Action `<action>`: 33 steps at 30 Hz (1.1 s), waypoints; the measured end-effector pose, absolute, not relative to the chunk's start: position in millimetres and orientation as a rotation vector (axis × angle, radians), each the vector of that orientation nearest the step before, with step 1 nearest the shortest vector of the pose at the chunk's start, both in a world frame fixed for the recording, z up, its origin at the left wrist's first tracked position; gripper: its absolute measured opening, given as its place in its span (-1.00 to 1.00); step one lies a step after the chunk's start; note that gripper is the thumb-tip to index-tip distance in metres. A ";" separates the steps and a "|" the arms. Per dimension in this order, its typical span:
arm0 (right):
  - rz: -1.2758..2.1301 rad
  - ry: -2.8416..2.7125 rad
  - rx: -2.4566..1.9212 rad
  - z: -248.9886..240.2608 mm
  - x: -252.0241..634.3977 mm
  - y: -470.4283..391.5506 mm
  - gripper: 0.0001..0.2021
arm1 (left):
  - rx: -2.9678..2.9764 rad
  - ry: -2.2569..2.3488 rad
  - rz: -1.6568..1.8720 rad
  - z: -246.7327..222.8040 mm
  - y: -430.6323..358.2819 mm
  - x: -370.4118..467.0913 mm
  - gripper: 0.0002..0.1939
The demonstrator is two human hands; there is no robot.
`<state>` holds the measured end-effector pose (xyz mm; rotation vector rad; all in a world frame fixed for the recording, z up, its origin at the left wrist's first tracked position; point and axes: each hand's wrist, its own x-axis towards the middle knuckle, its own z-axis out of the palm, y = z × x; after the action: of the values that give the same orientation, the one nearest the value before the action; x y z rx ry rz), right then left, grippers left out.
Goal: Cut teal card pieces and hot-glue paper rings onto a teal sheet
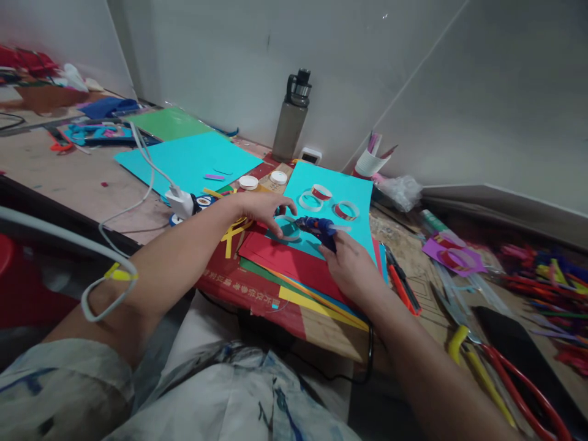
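My left hand curls its thumb and fingers around the left side of a pale ring lying on a turquoise sheet. In my right hand is a blue hot glue gun, its nozzle pointing left at the ring's edge. A clear glue stick sticks out of its back end. Just beyond lie more rings: a white ring, a red-patterned ring leaning by it, and another red-and-white ring. My fingers partly hide the held ring's far left side.
A grey bottle stands by the wall, near two white discs. Yellow strips lie left of the rings. A white plug trails a cable near my left arm. On the right are box cutters, scissors and a pen cup.
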<state>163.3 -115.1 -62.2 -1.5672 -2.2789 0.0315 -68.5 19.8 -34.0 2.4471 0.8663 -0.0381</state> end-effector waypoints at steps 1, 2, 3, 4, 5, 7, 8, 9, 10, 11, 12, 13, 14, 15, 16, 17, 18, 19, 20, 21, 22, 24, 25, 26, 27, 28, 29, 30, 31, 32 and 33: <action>0.036 -2.254 -1.570 -61.4 164.4 -115.4 -0.78 | 2.444 0.877 -0.042 -33.7 19.5 -68.6 -0.13; 0.033 -2.230 -1.568 -61.2 165.0 -115.3 -0.77 | 2.445 0.880 -0.045 -33.3 19.2 -68.7 -0.13; 0.024 -2.216 -1.554 -61.5 165.4 -115.0 -0.76 | 2.448 0.877 -0.047 -32.8 18.8 -68.7 -0.14; 0.008 -2.214 -1.527 -62.3 165.6 -114.5 -0.76 | 2.452 0.873 -0.046 -32.3 18.5 -68.7 -0.14; -0.012 -2.222 -1.491 -63.5 165.5 -113.8 -0.77 | 2.455 0.868 -0.045 -31.9 18.3 -68.7 -0.15; -0.054 -2.239 -1.420 -66.5 165.3 -112.5 -0.79 | 2.455 0.862 -0.042 -31.3 18.2 -68.8 -0.15; -0.069 -2.241 -1.398 -67.9 165.1 -112.0 -0.80 | 2.454 0.863 -0.040 -31.0 18.2 -68.9 -0.14; -0.078 -2.241 -1.383 -69.1 165.0 -111.6 -0.81 | 2.452 0.863 -0.038 -30.6 18.2 -69.0 -0.14; -0.085 -2.239 -1.373 -70.0 164.8 -111.2 -0.81 | 2.452 0.863 -0.037 -30.2 18.2 -69.0 -0.14; -0.088 -2.238 -1.364 -70.8 164.6 -110.7 -0.81 | 2.452 0.864 -0.038 -29.8 18.1 -69.0 -0.14; -0.091 -2.241 -1.353 -71.6 164.4 -110.2 -0.80 | 2.452 0.865 -0.038 -29.4 17.9 -69.0 -0.15; -0.092 -2.246 -1.344 -72.4 164.3 -109.4 -0.79 | 2.454 0.865 -0.038 -29.0 17.8 -68.9 -0.16; -0.090 -2.250 -1.339 -73.4 164.2 -108.5 -0.78 | 2.456 0.864 -0.038 -28.7 17.6 -68.9 -0.17; -0.085 -2.255 -1.340 -74.7 164.2 -107.4 -0.76 | 2.459 0.861 -0.036 -28.6 17.5 -68.9 -0.19; -0.082 -2.263 -1.342 -76.2 164.3 -106.1 -0.74 | 2.464 0.856 -0.033 -28.6 17.4 -68.8 -0.20; -0.087 -2.272 -1.342 -77.7 164.5 -104.9 -0.73 | 2.471 0.850 -0.030 -28.7 17.3 -68.7 -0.21; -0.102 -2.282 -1.338 -79.3 164.8 -103.9 -0.74 | 2.479 0.847 -0.029 -28.9 17.2 -68.6 -0.22; -0.125 -2.294 -1.329 -80.6 165.1 -103.1 -0.74 | 2.487 0.849 -0.032 -29.0 17.1 -68.4 -0.22; -0.151 -2.307 -1.317 -81.5 165.5 -102.7 -0.76 | 2.492 0.854 -0.040 -29.0 16.9 -68.1 -0.22; -0.174 -2.319 -1.309 -82.0 165.8 -102.7 -0.76 | 2.494 0.859 -0.051 -28.9 16.6 -67.8 -0.22; -0.187 -2.329 -1.305 -82.1 166.2 -103.2 -0.77 | 2.494 0.862 -0.060 -28.7 16.2 -67.5 -0.21; -0.184 -2.349 -1.297 -81.1 167.1 -105.1 -0.76 | 2.496 0.863 -0.068 -28.0 15.4 -66.9 -0.22; -0.173 -2.353 -1.295 -80.4 167.5 -106.2 -0.76 | 2.498 0.862 -0.067 -27.8 15.1 -66.7 -0.23; -0.161 -2.350 -1.294 -79.5 167.9 -107.1 -0.75 | 2.501 0.862 -0.065 -27.6 14.8 -66.6 -0.23; -0.148 -2.339 -1.295 -78.8 168.1 -107.9 -0.75 | 2.503 0.863 -0.063 -27.5 14.7 -66.5 -0.24; -0.137 -2.325 -1.298 -78.1 168.0 -108.3 -0.75 | 2.504 0.863 -0.061 -27.5 14.6 -66.5 -0.24; -0.127 -2.312 -1.299 -77.6 167.6 -108.3 -0.76 | 2.502 0.863 -0.060 -27.7 14.6 -66.6 -0.24; -0.119 -2.300 -1.296 -77.4 166.9 -108.0 -0.76 | 2.497 0.863 -0.058 -28.0 14.7 -66.7 -0.23; -0.111 -2.293 -1.290 -77.2 165.9 -107.4 -0.76 | 2.491 0.864 -0.055 -28.3 14.8 -66.8 -0.23; -0.106 -2.286 -1.287 -77.3 164.8 -106.6 -0.76 | 2.485 0.866 -0.054 -28.6 15.0 -66.9 -0.23; -0.104 -2.280 -1.288 -77.5 163.5 -105.8 -0.76 | 2.483 0.868 -0.051 -29.0 15.1 -67.0 -0.23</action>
<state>163.5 -105.8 -77.5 -1.2883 -2.2796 -0.1041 -67.0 15.1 -29.0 2.4825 0.8681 -0.0509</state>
